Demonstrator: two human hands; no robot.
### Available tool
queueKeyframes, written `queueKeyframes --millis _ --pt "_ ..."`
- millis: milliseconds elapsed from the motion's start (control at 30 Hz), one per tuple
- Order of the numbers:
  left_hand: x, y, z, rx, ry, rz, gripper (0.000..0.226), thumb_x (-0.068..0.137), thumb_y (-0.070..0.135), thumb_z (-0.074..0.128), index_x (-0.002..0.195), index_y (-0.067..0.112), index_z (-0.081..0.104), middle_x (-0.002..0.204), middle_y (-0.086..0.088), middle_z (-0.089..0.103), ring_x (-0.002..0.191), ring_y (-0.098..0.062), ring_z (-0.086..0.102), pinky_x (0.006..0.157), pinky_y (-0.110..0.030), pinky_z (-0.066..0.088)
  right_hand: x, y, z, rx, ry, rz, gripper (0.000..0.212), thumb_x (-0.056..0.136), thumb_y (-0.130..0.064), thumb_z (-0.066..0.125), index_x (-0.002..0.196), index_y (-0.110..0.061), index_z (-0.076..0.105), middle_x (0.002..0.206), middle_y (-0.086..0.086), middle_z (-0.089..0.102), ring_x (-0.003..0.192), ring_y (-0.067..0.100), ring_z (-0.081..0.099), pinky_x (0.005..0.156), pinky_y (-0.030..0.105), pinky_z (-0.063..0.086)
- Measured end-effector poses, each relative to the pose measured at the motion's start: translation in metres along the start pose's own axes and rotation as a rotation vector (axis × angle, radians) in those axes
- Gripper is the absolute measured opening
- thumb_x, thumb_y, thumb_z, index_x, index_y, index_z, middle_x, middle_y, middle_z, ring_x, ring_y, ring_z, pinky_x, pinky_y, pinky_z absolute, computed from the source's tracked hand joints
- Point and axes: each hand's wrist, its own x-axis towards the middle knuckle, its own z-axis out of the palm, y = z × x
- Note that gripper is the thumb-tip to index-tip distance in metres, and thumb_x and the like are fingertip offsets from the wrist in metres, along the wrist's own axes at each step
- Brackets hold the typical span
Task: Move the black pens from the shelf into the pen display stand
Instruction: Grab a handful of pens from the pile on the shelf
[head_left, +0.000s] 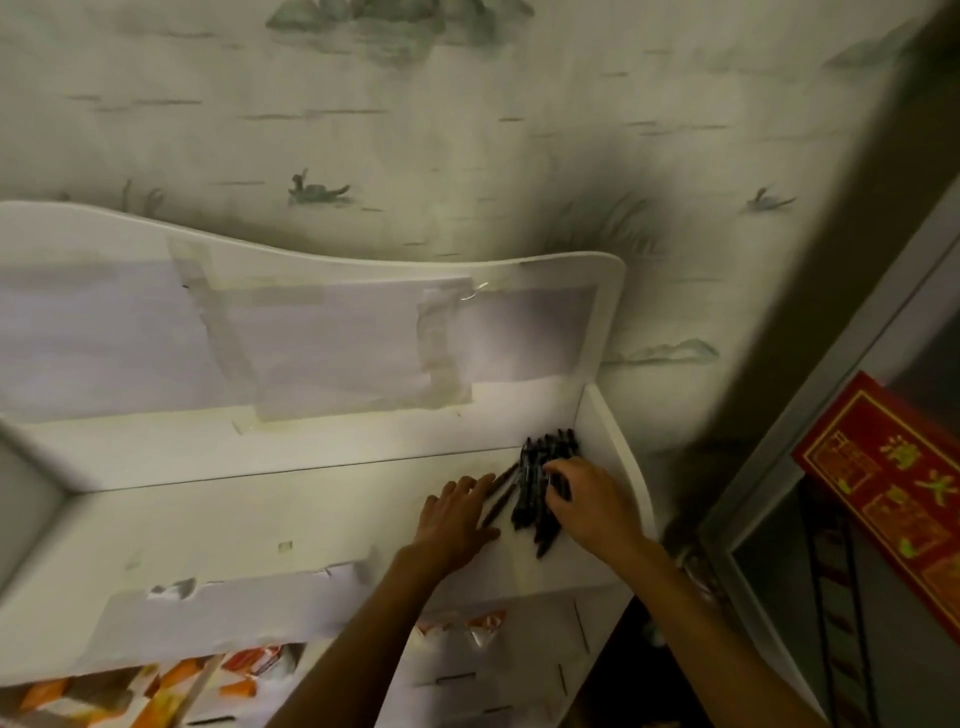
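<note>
A pile of several black pens lies at the right end of the white shelf, close to its right side wall. My right hand lies over the right part of the pile, fingers curled round some of the pens. My left hand rests flat on the shelf just left of the pile, its straight fingers touching two loose pens. No pen display stand is in view.
The shelf's back panel carries taped-on paper sheets. Orange and white packets sit on the level below. A patterned wall rises behind. At the right stands a door frame with a red and gold sign.
</note>
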Motion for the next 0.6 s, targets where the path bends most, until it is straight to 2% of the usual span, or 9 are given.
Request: queueKeyframes --millis 100,200,367,467,533,600 --pt "0.014 0.005 0.003 0.007 0.044 -0.041 0.065 0.097 0.042 0.053 0.153 0.024 0.025 0.148 -0.004 0.042 0.130 -0.025 0.041 0.105 -0.041 0.037 0.005 0.004 0.002 -0.011 0.000 -0.012 0.037 0.098 -0.024 0.056 0.135 -0.019 0.057 0.132 -0.001 0.058 0.114 0.018 0.058 0.094 0.033 0.052" --pt "0.026 0.014 0.006 0.012 0.090 -0.075 0.054 0.100 0.044 0.046 0.146 0.019 0.035 0.139 -0.006 0.046 0.124 -0.026 0.044 0.100 -0.041 0.039 0.009 0.008 0.004 -0.005 0.012 -0.028 0.036 0.098 -0.022 0.057 0.133 -0.017 0.058 0.131 0.001 0.059 0.113 0.018 0.059 0.094 0.031 0.052" --pt "0.051 0.030 0.006 0.081 0.075 -0.095 0.039 0.099 0.032 0.047 0.130 0.010 0.048 0.130 -0.012 0.051 0.117 -0.029 0.048 0.095 -0.040 0.042 0.014 0.014 0.006 -0.044 -0.018 -0.070 0.034 0.098 -0.022 0.056 0.131 -0.014 0.059 0.125 0.003 0.060 0.108 0.018 0.060 0.092 0.028 0.051" --pt "0.060 0.033 0.005 0.096 0.016 -0.142 0.037 0.097 0.019 0.050 0.130 0.004 0.048 0.127 -0.014 0.052 0.111 -0.031 0.054 0.092 -0.040 0.046 0.017 0.017 0.006 -0.051 -0.014 -0.069 0.033 0.096 -0.022 0.059 0.129 -0.016 0.060 0.124 0.002 0.061 0.108 0.017 0.060 0.092 0.025 0.048" --pt "0.062 0.033 0.006 -0.006 0.000 -0.220 0.036 0.097 0.013 0.047 0.131 0.003 0.046 0.127 -0.014 0.052 0.111 -0.030 0.055 0.095 -0.039 0.046 0.020 0.018 0.006 -0.057 -0.006 -0.074 0.033 0.095 -0.021 0.060 0.128 -0.016 0.061 0.124 0.003 0.061 0.108 0.018 0.061 0.093 0.027 0.049" --pt "0.063 0.036 0.003 -0.183 -0.017 -0.311 0.037 0.096 0.016 0.044 0.130 0.002 0.046 0.129 -0.015 0.051 0.116 -0.031 0.053 0.098 -0.036 0.042 0.021 0.018 0.005 -0.071 0.000 -0.078 0.035 0.095 -0.021 0.060 0.129 -0.016 0.060 0.125 0.003 0.061 0.108 0.019 0.061 0.093 0.027 0.048"
